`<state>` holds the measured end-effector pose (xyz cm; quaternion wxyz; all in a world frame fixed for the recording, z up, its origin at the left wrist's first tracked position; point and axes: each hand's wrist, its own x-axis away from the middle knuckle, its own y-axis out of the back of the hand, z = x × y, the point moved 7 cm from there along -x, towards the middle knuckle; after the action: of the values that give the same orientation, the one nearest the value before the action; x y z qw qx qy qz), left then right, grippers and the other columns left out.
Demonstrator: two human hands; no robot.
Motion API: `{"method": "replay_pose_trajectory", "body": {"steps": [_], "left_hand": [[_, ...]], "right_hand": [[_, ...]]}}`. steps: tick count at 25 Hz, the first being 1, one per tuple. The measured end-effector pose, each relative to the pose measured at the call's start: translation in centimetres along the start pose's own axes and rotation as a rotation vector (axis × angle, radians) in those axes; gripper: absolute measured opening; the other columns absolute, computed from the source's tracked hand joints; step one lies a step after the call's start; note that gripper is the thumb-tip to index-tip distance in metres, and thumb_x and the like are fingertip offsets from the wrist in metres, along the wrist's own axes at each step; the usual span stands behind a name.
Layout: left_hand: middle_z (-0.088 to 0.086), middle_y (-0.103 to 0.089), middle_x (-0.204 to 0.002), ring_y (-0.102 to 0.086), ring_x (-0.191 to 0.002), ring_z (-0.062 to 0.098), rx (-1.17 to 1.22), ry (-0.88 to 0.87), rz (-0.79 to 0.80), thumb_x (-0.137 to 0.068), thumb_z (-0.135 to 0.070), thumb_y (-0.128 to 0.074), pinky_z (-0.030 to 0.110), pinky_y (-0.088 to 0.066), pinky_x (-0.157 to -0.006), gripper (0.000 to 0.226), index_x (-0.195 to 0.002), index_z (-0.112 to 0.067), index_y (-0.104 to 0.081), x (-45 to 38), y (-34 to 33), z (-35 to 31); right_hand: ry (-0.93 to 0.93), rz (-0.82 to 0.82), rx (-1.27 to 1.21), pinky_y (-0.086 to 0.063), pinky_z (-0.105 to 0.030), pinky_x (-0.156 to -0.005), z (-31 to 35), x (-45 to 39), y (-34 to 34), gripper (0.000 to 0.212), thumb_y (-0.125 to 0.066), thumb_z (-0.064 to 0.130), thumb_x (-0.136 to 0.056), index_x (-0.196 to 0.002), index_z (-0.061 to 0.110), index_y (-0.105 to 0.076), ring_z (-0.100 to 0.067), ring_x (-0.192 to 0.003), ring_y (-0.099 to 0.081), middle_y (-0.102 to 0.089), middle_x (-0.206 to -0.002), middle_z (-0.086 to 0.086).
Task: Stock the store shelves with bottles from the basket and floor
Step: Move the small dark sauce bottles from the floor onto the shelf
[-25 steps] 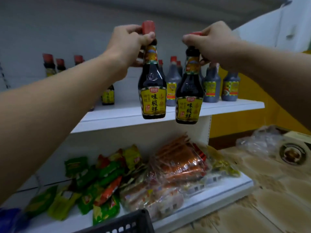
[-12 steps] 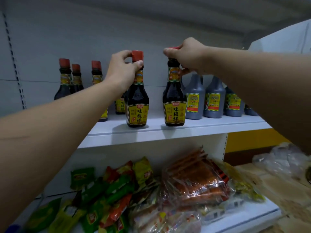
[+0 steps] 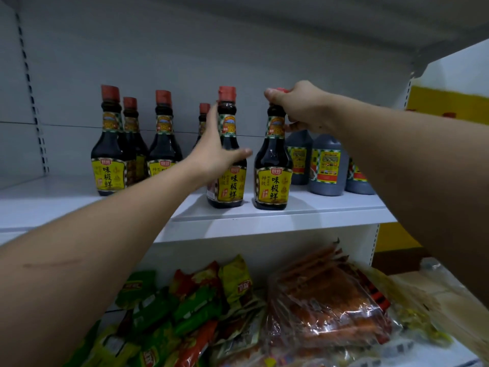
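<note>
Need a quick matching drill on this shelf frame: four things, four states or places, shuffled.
Things:
1. left hand
2. right hand
3. grey jugs
4. snack packs

States:
A. lower shelf
B. grips a bottle's red cap
C. open, against a bottle's side
D. upper shelf, right of the dark bottles

Pairs: 1-C, 2-B, 3-D, 4-A

Two bare forearms, no sleeves, watch, rings or gloves in sight. Left hand (image 3: 217,152) at the end of a long forearm, marked by a thin, straight scratch-like line along the near part. Right hand (image 3: 304,109) with short nails, its forearm broad and unmarked where visible, partly in shadow.
</note>
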<state>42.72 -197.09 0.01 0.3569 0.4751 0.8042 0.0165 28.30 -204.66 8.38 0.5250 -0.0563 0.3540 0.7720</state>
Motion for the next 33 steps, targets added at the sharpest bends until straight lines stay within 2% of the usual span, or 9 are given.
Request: {"method": "replay_pose_trajectory", "body": {"steps": [6, 9, 11, 14, 17, 21, 25, 29, 33], "left_hand": [[0.005, -0.026, -0.158, -0.039, -0.138, 0.035, 0.052, 0.169, 0.106, -0.048, -0.063, -0.085, 0.064, -0.037, -0.105, 0.124, -0.142, -0.063, -0.003, -0.9, -0.3, 3.7], [0.0, -0.033, -0.156, -0.041, -0.137, 0.028, 0.142, 0.152, 0.026, -0.073, -0.05, -0.078, 0.058, -0.038, -0.108, 0.102, -0.145, -0.059, -0.006, -1.4, -0.4, 5.3], [-0.004, -0.039, -0.153, -0.045, -0.134, 0.023, 0.163, 0.131, -0.046, -0.084, -0.045, -0.07, 0.052, -0.039, -0.109, 0.09, -0.148, -0.055, -0.007, -1.3, -0.3, 6.1], [-0.006, -0.038, -0.152, -0.042, -0.131, 0.012, 0.162, 0.082, -0.107, -0.096, -0.035, -0.059, 0.036, -0.038, -0.104, 0.077, -0.153, -0.044, -0.01, -1.2, -0.4, 6.7], [-0.006, -0.031, -0.155, -0.035, -0.131, 0.008, 0.136, 0.053, -0.126, -0.098, -0.033, -0.055, 0.03, -0.033, -0.098, 0.074, -0.155, -0.039, -0.009, -1.1, -0.6, 7.0], [-0.002, -0.028, -0.158, -0.031, -0.142, 0.021, 0.059, 0.075, -0.142, -0.1, -0.037, -0.048, 0.03, -0.024, -0.105, 0.067, -0.154, -0.041, -0.007, -1.5, -0.3, 8.1], [-0.001, -0.031, -0.156, -0.034, -0.141, 0.022, 0.013, 0.107, -0.175, -0.101, -0.036, -0.046, 0.044, -0.026, -0.116, 0.065, -0.152, -0.048, -0.008, -1.7, -0.1, 8.8], [0.005, -0.044, -0.138, -0.053, -0.116, 0.024, 0.046, 0.184, -0.134, -0.079, -0.001, -0.065, 0.033, -0.05, -0.083, 0.105, -0.147, -0.055, -0.006, -1.8, -0.4, 9.4], [-0.006, -0.047, -0.128, -0.056, -0.103, 0.009, -0.003, 0.19, -0.122, -0.079, 0.013, -0.067, 0.015, -0.042, -0.067, 0.115, -0.151, -0.048, -0.001, -1.7, -0.4, 9.8]], "right_hand": [[-0.067, 0.041, -0.034, -0.048, -0.027, -0.064, -0.9, -0.2, -1.5, 0.037, -0.044, 0.046, -0.102, -0.117, 0.013, -0.049, -0.013, -0.079, -0.054, -0.053, -0.091, 0.0], [-0.012, 0.032, 0.024, -0.045, -0.031, -0.073, -1.8, 0.0, -2.5, 0.042, -0.037, 0.043, -0.105, -0.133, 0.014, -0.045, -0.019, -0.094, -0.053, -0.053, -0.109, -0.005], [0.031, -0.002, 0.022, -0.049, -0.032, -0.076, -2.9, 0.3, -3.2, 0.044, -0.049, 0.038, -0.1, -0.134, 0.011, -0.044, -0.021, -0.098, -0.058, -0.055, -0.112, -0.007], [-0.032, 0.072, 0.084, -0.051, -0.048, -0.098, -6.3, 2.1, -4.4, 0.078, -0.075, 0.04, -0.081, -0.142, 0.021, -0.03, -0.029, -0.117, -0.057, -0.049, -0.131, -0.01], [0.005, 0.111, 0.115, -0.048, -0.049, -0.104, -9.1, 5.0, -5.0, 0.098, -0.085, 0.039, -0.068, -0.142, 0.037, -0.02, -0.025, -0.122, -0.052, -0.043, -0.138, -0.006], [0.04, -0.037, 0.115, -0.052, -0.045, -0.098, -10.6, 4.1, -5.8, 0.088, -0.085, 0.031, -0.073, -0.136, 0.035, -0.023, -0.025, -0.111, -0.061, -0.054, -0.129, -0.005], [-0.041, -0.089, 0.155, -0.052, -0.05, -0.096, -11.6, 0.5, -7.8, 0.081, -0.083, 0.028, -0.077, -0.134, 0.027, -0.025, -0.033, -0.112, -0.061, -0.058, -0.129, -0.009], [-0.127, -0.066, 0.189, -0.051, -0.05, -0.096, -12.4, -2.5, -9.0, 0.08, -0.082, 0.028, -0.077, -0.134, 0.02, -0.027, -0.037, -0.114, -0.06, -0.059, -0.128, -0.011], [-0.142, -0.044, 0.208, -0.052, -0.048, -0.091, -13.1, -4.6, -10.5, 0.08, -0.081, 0.033, -0.077, -0.133, 0.024, -0.023, -0.037, -0.108, -0.062, -0.06, -0.121, -0.01]]}}
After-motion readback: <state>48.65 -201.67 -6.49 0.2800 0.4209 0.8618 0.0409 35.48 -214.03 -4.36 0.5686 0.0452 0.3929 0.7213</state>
